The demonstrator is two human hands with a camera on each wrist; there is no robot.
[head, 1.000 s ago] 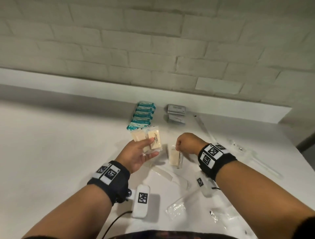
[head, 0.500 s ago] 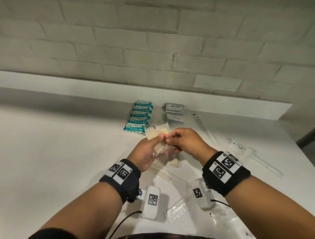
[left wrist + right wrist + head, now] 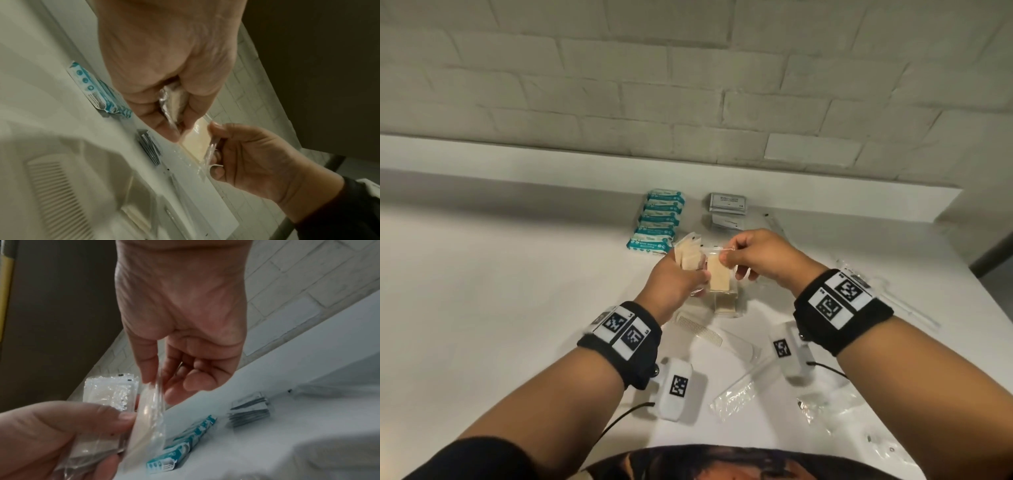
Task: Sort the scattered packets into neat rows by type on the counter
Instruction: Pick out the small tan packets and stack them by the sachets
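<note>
Packets of beige soap bunched in left hand w/ curled fingers, right hand thumb+forefinger grip pinching clear-wrapped packet above surface.

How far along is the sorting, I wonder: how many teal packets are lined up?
5 teal packets, overlapping in one row at the back of the counter, left of the grey packets, from the ledge forwards. More may hide underneath.
</note>
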